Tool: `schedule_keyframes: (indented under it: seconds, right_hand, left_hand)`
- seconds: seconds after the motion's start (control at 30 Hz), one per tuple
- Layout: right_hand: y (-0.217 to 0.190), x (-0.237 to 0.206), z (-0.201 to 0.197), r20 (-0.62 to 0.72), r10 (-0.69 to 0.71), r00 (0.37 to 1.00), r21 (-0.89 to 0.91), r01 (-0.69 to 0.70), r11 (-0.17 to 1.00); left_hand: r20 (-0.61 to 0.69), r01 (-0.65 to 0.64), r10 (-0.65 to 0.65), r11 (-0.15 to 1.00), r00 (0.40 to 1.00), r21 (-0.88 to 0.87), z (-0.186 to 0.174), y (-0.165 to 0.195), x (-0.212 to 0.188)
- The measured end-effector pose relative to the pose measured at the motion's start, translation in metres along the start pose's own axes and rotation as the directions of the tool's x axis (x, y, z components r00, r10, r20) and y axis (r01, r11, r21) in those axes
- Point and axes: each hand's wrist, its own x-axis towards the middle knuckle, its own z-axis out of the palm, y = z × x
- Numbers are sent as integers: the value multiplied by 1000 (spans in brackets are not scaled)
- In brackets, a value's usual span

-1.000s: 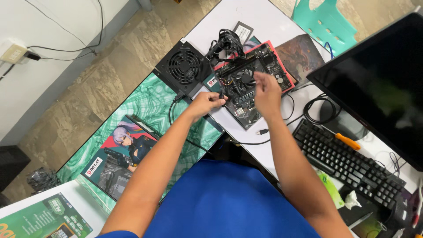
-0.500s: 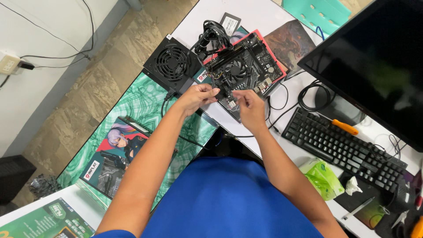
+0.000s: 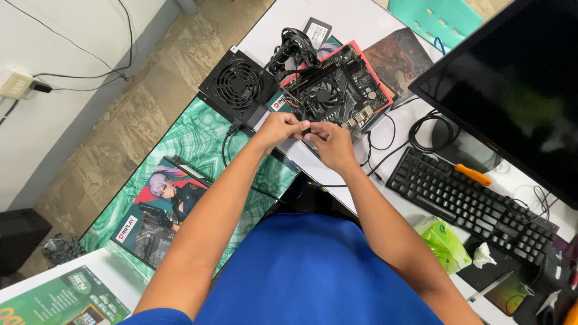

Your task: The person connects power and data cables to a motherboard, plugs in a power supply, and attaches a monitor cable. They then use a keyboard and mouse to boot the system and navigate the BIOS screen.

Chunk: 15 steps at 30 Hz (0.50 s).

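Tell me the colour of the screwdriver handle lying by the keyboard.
Orange. The screwdriver lies at the far edge of the black keyboard, clearest in the head view.

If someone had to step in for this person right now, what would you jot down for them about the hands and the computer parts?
Left hand: fingers pinched on a small dark part, held just above the white desk's near edge.
Right hand: fingertips meet the same part from the other side; what the part is cannot be told.
Black circuit board with round cooler fan: lies on a red-edged box just beyond the hands, cables bunched at its far end.
Square black box with fan grille: left of the board.
Black keyboard and orange-handled screwdriver: to the right, untouched.
Done: board laid out. Left: the part is in hand, not yet on the board.
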Motion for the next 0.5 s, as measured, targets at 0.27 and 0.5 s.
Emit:
schedule_keyframes:
  seconds: [0.27,0.5]
  right_hand:
    - [19,5,2,46,31,998,241,-41,970]
    - [5,-1,0,-27,-250,968,-155,243,957]
  left_hand:
    - [24,127,-126,991,992,-35,-7,13,-1]
    - [-8,-73,83,917,997,392,-4,25,-13]
